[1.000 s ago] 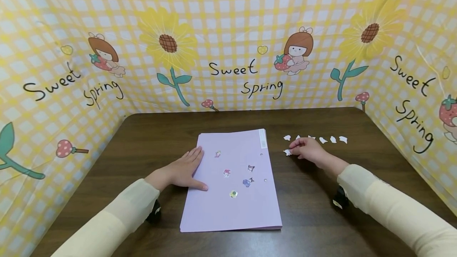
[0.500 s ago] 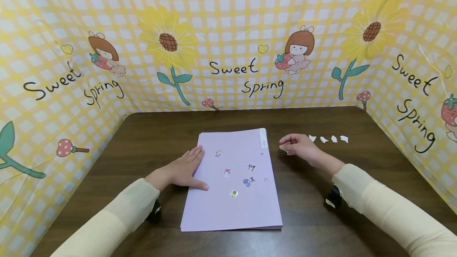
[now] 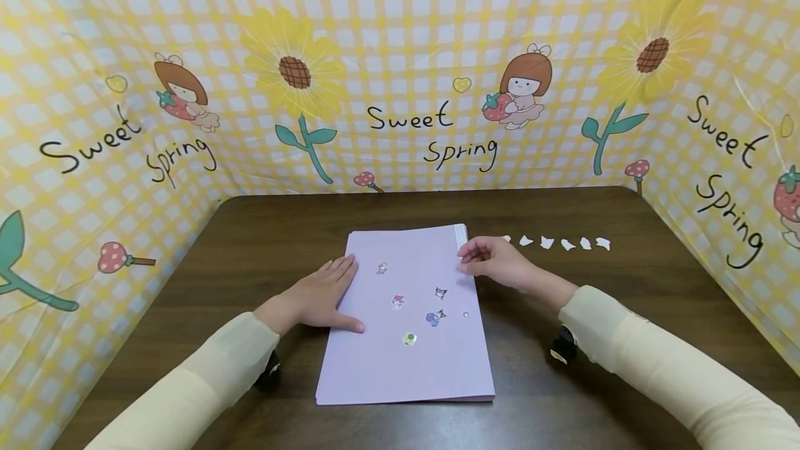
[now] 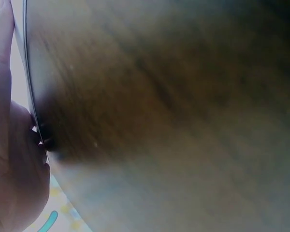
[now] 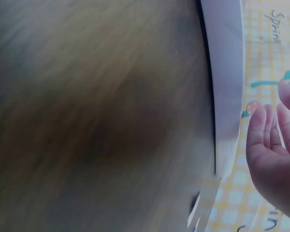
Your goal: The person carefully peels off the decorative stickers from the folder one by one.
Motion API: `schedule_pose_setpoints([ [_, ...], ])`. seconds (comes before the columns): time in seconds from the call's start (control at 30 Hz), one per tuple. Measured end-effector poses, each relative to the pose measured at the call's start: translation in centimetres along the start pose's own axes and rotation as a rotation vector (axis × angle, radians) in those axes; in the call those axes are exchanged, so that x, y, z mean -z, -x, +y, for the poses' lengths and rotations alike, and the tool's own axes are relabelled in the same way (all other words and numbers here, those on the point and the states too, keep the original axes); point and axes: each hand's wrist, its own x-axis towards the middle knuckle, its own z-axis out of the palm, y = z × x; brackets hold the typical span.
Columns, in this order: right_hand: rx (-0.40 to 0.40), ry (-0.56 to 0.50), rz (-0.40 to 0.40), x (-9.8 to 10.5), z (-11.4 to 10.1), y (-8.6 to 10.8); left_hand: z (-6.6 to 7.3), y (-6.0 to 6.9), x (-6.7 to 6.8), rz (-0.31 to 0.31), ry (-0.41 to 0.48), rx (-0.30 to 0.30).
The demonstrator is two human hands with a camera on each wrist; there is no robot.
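Observation:
My left hand (image 3: 321,297) lies with spread fingers on the left edge of a lilac folder (image 3: 369,367). Several small cartoon stickers dot its cover, among them a pink one (image 3: 398,302) and a blue one (image 3: 433,319). Over the folder's upper right edge hovers my right hand (image 3: 496,264), fingers loosely bent. In the right wrist view the thumb (image 5: 289,96) stands apart from the fingers, and nothing shows between them. Several white paper scraps (image 3: 546,243) form a row to the right of that hand.
The dark wooden table (image 3: 262,221) carries the folder. Behind it and along the sides hangs a yellow checked cloth (image 3: 400,33) with flowers and lettering. A white label (image 3: 460,231) marks the folder's upper right corner.
My right hand has moved left from a white scrap below the row to the folder's edge. That lower scrap is now out of sight. The left hand has stayed put.

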Motion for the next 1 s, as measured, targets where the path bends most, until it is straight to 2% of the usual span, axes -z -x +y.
schedule_pose_setpoints([
  [0.43,0.129,0.153,-0.217,-2.0,-0.4,-1.1,0.0,-0.2,0.1,-0.020,-0.010,0.006],
  [0.73,0.125,0.307,-0.272,-2.6,-0.7,-1.2,-0.1,-0.2,0.2,-0.019,-0.010,0.000],
  [1.0,0.190,0.432,-0.292,-3.0,-0.6,-1.2,-0.2,-0.1,0.0,-0.018,0.005,0.004],
])
